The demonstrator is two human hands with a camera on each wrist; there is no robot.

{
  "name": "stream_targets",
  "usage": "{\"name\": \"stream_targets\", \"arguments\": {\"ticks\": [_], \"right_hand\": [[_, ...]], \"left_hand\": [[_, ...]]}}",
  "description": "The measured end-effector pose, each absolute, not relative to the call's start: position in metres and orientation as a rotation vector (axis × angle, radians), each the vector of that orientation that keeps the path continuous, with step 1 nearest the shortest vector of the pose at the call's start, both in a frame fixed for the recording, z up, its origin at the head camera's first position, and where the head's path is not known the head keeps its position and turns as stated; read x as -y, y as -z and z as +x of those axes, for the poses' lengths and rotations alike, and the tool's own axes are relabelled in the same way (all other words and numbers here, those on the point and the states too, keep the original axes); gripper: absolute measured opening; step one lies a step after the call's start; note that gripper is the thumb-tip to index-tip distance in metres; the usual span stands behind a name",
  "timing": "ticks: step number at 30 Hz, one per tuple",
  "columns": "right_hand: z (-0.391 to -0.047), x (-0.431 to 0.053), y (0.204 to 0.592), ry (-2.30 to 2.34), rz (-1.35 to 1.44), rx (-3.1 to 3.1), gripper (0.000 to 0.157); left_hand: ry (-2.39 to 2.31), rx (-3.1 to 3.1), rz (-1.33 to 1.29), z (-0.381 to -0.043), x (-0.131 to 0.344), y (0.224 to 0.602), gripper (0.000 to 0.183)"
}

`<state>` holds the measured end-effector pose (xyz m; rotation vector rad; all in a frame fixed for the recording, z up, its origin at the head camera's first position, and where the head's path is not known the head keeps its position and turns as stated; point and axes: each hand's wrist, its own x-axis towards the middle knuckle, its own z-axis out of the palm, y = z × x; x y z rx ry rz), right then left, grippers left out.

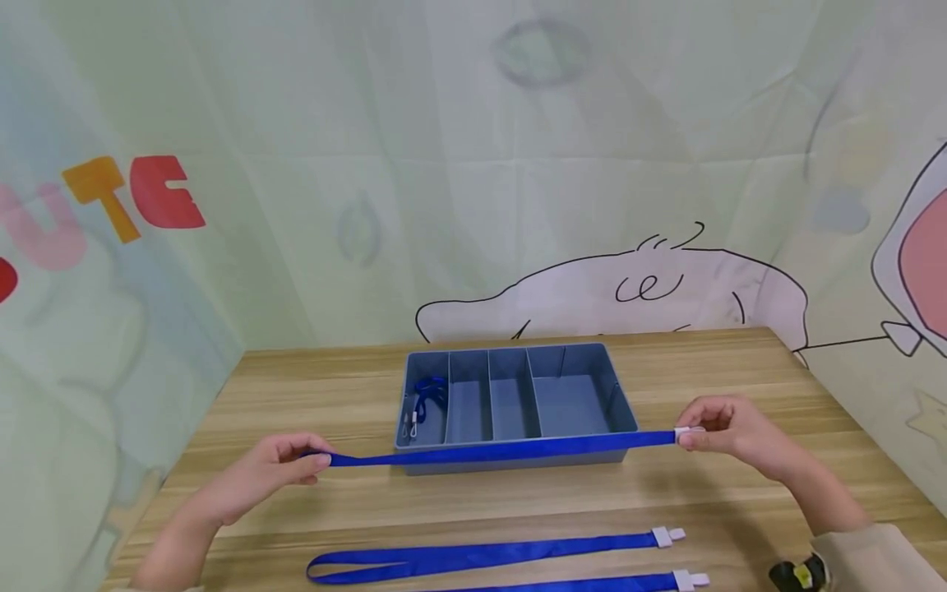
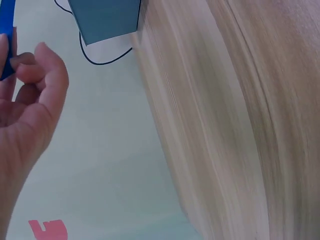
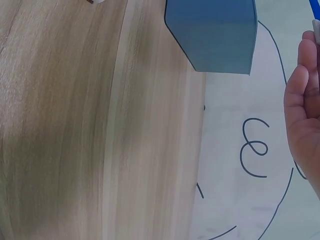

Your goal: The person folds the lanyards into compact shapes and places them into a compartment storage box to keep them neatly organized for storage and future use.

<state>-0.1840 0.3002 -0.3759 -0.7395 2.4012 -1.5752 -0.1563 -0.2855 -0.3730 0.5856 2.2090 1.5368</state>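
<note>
A blue lanyard (image 1: pixel 510 450) is stretched nearly level between the two hands, in front of the grey-blue divided box (image 1: pixel 510 467). My left hand (image 1: pixel 277 464) pinches its looped end between thumb and fingers; in the left wrist view that hand (image 2: pixel 35 95) shows at the left edge with a bit of blue strap. At the other end my right hand (image 1: pixel 728 432) pinches the white clip end. The right wrist view catches only part of this hand (image 3: pixel 305 100). Inside the box's leftmost compartment lies a coiled blue lanyard (image 1: pixel 429 395) with metal hooks.
Two more flat lanyards lie on the wooden table (image 1: pixel 296 403) nearer the body: one lanyard (image 1: pixel 481 559) whole, another lanyard (image 1: pixel 592 585) cut off by the frame's bottom. A dark object (image 1: pixel 799 574) sits by the right sleeve. A printed cloth (image 1: pixel 444 164) hangs behind the table.
</note>
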Motion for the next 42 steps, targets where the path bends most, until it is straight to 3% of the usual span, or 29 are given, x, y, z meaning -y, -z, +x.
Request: {"name": "stream_targets", "arguments": {"ticks": [8,21,42], "right_hand": [[-0.184,-0.301,0.375,1.61,-0.744,-2.368,0.012],[-0.186,-0.303,0.366,1.672,-0.551,-2.254,0.016],[-0.189,-0.315,0.358,1.741,-0.398,-1.906,0.022]], "left_hand": [[-1.502,-2.386,0.582,-0.153,0.282,0.371,0.017],[-1.513,-2.517,0.248,-0.153,0.28,0.367,0.026],[-1.527,-2.227,0.297,-0.158,0.277,0.365,0.039]]}}
